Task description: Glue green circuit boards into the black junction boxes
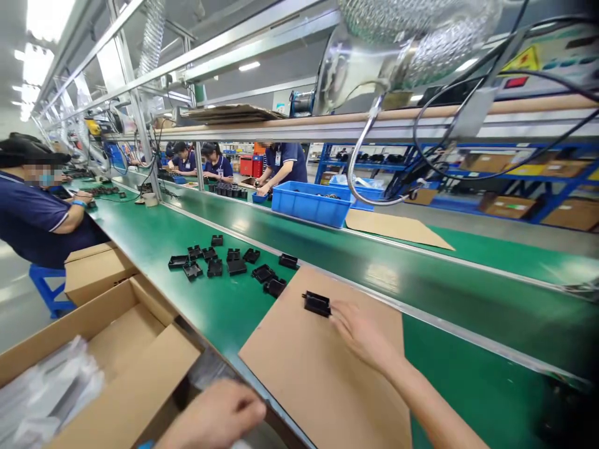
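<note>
My right hand [358, 330] reaches over a brown cardboard sheet [322, 374] on the green bench. Its fingers are stretched out, with the tips at the right end of a black plastic housing [317, 304]. The housing lies on the sheet, hollow side up. My left hand [219, 411] is at the bottom, in front of the bench edge. It is slightly blurred, its fingers loosely curled and thumb apart, with nothing visible in it. Several more black plastic housings [236, 267] lie loose on the bench, left of the sheet.
An open carton [154, 374] with plastic-wrapped contents stands at lower left. A blue bin [309, 206] sits beyond the metal rail. A flexible metal hose [358, 162] and cables hang overhead. A co-worker [37, 218] sits along the bench at left; other people work farther back.
</note>
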Available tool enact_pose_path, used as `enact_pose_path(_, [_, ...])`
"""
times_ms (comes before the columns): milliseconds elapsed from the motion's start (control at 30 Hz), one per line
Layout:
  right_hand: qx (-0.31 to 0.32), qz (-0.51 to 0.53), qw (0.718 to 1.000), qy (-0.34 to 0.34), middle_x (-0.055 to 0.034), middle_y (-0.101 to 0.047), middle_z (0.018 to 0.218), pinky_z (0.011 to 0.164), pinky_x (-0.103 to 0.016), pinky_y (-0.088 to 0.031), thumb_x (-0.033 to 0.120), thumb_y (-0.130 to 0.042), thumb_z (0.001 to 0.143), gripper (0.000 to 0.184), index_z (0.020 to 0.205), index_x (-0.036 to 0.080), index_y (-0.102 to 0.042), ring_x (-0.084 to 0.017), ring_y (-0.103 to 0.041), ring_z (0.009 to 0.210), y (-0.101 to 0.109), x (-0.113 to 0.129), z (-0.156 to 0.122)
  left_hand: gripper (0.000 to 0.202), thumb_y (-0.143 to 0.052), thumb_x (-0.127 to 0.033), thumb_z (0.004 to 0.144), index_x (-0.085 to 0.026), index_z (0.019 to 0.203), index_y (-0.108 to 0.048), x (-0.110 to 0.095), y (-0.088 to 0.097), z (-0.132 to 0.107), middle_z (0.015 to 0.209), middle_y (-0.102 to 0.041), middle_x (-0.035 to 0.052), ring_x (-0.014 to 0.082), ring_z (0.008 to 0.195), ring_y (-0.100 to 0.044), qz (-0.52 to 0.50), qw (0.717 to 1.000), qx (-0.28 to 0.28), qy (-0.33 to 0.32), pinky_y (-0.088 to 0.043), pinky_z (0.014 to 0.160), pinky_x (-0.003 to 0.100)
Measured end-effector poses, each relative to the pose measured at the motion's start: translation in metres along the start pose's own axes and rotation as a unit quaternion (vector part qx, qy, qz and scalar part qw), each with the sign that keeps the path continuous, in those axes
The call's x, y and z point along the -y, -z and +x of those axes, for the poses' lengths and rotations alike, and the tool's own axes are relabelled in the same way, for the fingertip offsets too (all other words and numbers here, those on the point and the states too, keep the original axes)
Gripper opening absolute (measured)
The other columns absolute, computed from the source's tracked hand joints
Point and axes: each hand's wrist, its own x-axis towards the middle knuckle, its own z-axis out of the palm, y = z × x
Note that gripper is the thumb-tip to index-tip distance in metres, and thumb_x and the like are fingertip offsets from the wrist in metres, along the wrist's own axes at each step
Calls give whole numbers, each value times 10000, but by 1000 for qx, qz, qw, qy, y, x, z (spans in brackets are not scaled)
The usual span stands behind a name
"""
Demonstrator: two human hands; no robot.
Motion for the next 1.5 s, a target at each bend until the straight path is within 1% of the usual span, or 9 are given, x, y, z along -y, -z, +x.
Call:
enact_pose_path(67, [5, -6, 1000, 1, -163, -589, 1205, 1007, -485, -379, 277, -430, 899, 315, 1054, 157, -677, -311, -515, 1147, -10, 3, 36, 380, -410, -455, 958, -184, 859, -657, -1, 37, 53, 786, -648, 9, 162, 726, -608, 64, 996, -55, -6, -462, 664, 276])
enact_pose_path(167, [19, -1, 999, 31, -136, -587, 1172, 966, -438, -411, 246, -460, 870, 247, 882, 194, -701, -283, -527, 1105, -24, 6, 50, 380, -392, -442, 953, -186, 1144, -597, -4, 76, 137, 1148, -612, 97, 268, 1099, -536, 128, 979, -157, 27, -412, 881, 361])
enact_pose_path(267, [45, 8, 995, 89, -71, -585, 1169, 956, -364, -412, 244, -538, 834, 156, 820, 239, -693, -234, -513, 1111, -24, 13, 41, 379, -560, -425, 885, -122, 1109, -591, 0, 83, 200, 1184, -570, 136, 291, 1146, -495, 174, 969, -169, 55, -384, 951, 462])
enact_pose_path(400, [68, 2, 989, 128, -38, -644, 1007, 927, -341, -410, 317, -597, 831, 124, 774, 242, -679, -215, -525, 1058, -7, 16, 80, 260, -570, -390, 899, -141, 959, -618, 14, 69, 235, 1038, -613, 66, 223, 1025, -558, 206, 965, -153, 47, -432, 911, 439])
enact_pose_path(667, [72, -70, 993, 65, -69, -596, 1106, 914, -456, -444, 347, -581, 899, 242, 1031, 147, -609, -225, -552, 1056, -32, 7, 226, 143, -516, -225, 867, -186, 832, -649, 28, 72, 210, 880, -627, 65, 227, 922, -518, 187, 964, -188, 1, -398, 818, 355])
enact_pose_path(867, [89, -67, 979, 172, -44, -603, 1003, 921, -444, -401, 291, -589, 879, 141, 882, 154, -618, -222, -520, 1053, -52, 34, 232, 105, -519, -187, 816, -208, 797, -620, 41, 72, 169, 856, -613, 36, 206, 861, -494, 129, 972, -194, -17, -391, 760, 329])
enact_pose_path(1133, [133, -49, 952, 270, -26, -605, 1089, 935, -423, -350, 119, -624, 762, 134, 844, 205, -685, -228, -482, 1104, -56, 43, 265, 82, -524, -163, 770, -205, 781, -593, 67, 56, 165, 883, -605, 35, 217, 878, -478, 86, 981, -174, -18, -382, 776, 359])
enact_pose_path(1333, [122, -81, 952, 269, -67, -552, 1229, 963, -476, -388, 282, -630, 855, 226, 1048, 163, -625, -255, -477, 1165, -58, 59, 295, 95, -538, -151, 761, -209, 792, -607, 67, 60, 168, 861, -611, 29, 209, 856, -492, 81, 977, -194, -33, -393, 752, 342])
enact_pose_path(1500, [88, -104, 977, 166, -54, -605, 1058, 935, -457, -405, 297, -567, 905, 167, 970, 155, -628, -231, -521, 1085, -42, 35, 250, 101, -544, -154, 792, -201, 788, -633, 59, 84, 170, 801, -612, 31, 207, 821, -502, 77, 964, -239, -85, -406, 715, 324])
